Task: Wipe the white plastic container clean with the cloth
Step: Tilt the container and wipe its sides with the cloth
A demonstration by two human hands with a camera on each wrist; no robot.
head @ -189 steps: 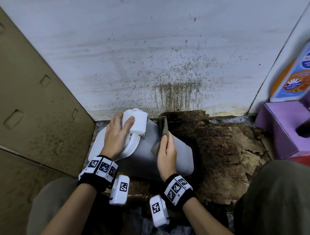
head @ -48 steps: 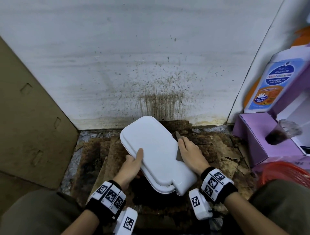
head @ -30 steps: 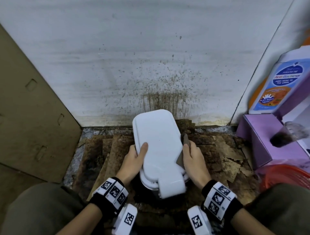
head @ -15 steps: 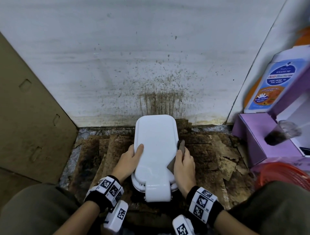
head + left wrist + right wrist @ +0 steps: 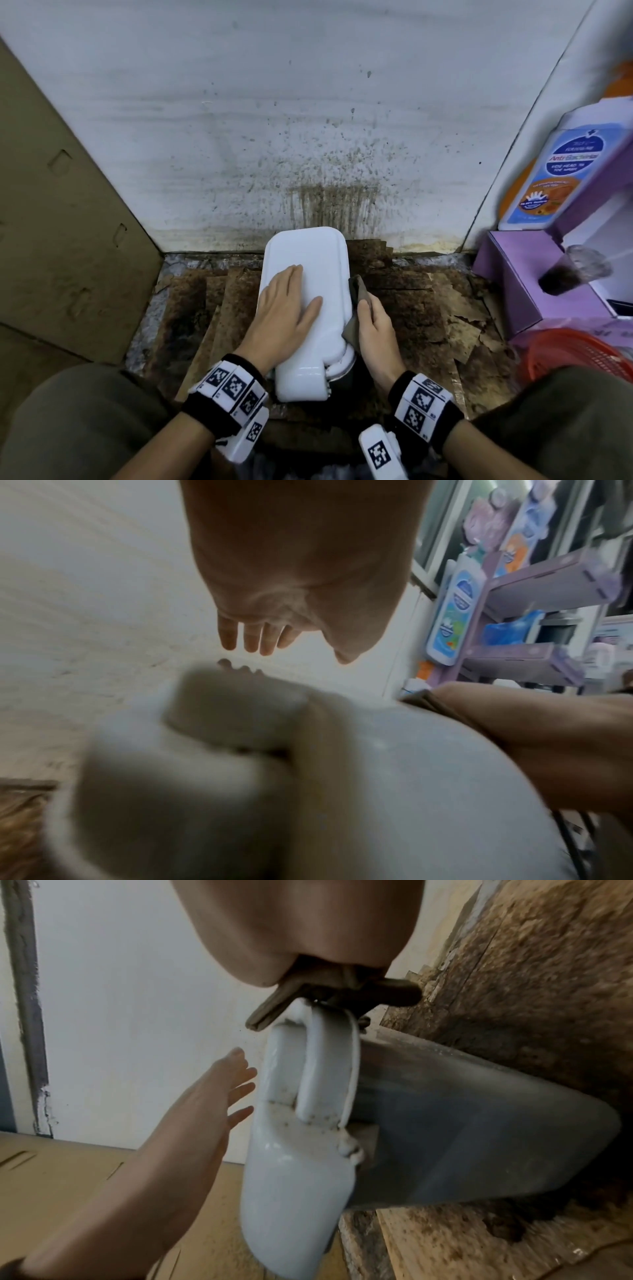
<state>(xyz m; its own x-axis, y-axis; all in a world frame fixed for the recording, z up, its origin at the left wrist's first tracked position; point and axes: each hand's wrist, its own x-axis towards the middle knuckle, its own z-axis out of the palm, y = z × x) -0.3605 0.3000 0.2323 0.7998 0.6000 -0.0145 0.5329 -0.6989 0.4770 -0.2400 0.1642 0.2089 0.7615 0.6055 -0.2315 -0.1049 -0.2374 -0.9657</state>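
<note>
The container's lid [image 5: 306,274] at frame centre is glossy white, its body [image 5: 479,1137] grey with dark specks along the rim, and the cloth [image 5: 358,301] beside it is dull grey-brown. The wall [image 5: 274,120] above is off-white, peppered with brown spatter and streaks. At right stand lilac boxes [image 5: 527,274]; a blue-and-orange labelled bottle [image 5: 548,171]; wristbands [image 5: 233,383] checkered black-and-white.

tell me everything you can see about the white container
The container is glossy white plastic, a rounded oblong lid with a latch tab over a greyer body. It stands on stained cardboard near the wall. The left hand lies flat on the lid; the right hand presses a brown cloth against its right edge. Dirt specks dot the rim.
</note>
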